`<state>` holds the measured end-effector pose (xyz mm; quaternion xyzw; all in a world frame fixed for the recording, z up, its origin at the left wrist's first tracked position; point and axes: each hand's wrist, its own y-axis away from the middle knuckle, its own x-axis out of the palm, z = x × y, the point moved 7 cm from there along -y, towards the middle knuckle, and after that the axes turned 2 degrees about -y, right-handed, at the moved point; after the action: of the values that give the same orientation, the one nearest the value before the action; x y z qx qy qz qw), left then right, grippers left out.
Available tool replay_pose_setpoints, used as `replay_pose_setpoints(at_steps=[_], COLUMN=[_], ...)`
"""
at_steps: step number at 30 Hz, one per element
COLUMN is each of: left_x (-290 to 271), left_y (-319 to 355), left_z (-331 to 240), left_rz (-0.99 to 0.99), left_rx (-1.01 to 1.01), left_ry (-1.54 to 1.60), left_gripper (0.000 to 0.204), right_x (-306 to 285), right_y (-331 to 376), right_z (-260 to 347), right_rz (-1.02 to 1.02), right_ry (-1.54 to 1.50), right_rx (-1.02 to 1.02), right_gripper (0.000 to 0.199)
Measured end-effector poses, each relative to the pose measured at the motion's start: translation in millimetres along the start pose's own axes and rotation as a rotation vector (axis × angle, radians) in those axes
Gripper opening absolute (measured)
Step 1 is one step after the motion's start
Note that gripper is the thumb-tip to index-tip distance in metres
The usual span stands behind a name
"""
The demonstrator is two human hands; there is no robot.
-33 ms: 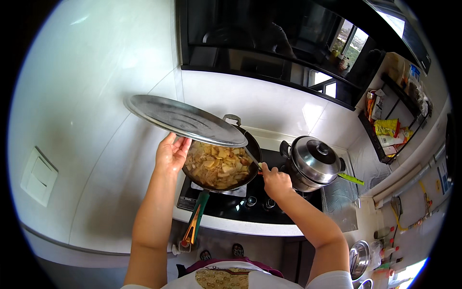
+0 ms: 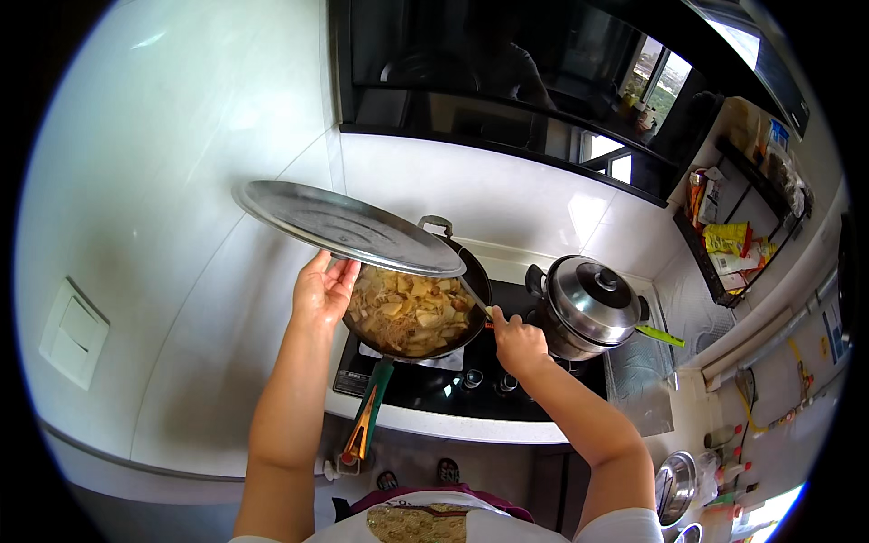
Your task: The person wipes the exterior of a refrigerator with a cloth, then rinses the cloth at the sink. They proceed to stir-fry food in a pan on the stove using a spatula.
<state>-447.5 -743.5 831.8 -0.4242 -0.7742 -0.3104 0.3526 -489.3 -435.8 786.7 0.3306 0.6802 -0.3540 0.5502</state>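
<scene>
Pan's long handle [image 2: 378, 378], green w/ orange, runs from pan [image 2: 481, 326] back twd me. My L hand [image 2: 324, 288] is at pan's L edge, fingers clamped on big round metal lid [image 2: 348, 226] at its near side; part of grip hidden under it. Lid tilted, over pan's far L part, covering some of it. My R hand [image 2: 519, 344], just R of pan, closed round handle end of a utensil [image 2: 474, 294]; its shaft slants over pan's R side, tip hidden by lid. Food [image 2: 416, 312] in pan: pale slices + thin strands, approx. Pan sits on black hob [image 2: 434, 389]. R of pan: lidded steel pot [image 2: 593, 299], green-handled item [image 2: 660, 336] beside it. Well L of pan: white wall switch [image 2: 74, 333]. Beyond pan, higher: glossy black hood [image 2: 507, 81]; far R, rack [image 2: 701, 258] w/ packets [image 2: 728, 239].
</scene>
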Motion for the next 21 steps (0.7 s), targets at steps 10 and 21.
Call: replay_pose_setpoints(at_steps=[10,21], left_x=[-8,-19], left_y=[-3,4], left_z=[3,-10], left_rz=[0.025,0.007], left_rx=[0.001,0.018], left_ry=[-0.023,-0.028], left_gripper=[0.026,0.028], right_x=[37,2], right_y=[4,21], right_z=[-17,-19], right_rz=[-0.021,0.129], right_ry=[-0.028,-0.197], right_rx=[0.106,0.187], right_gripper=[0.052,0.034])
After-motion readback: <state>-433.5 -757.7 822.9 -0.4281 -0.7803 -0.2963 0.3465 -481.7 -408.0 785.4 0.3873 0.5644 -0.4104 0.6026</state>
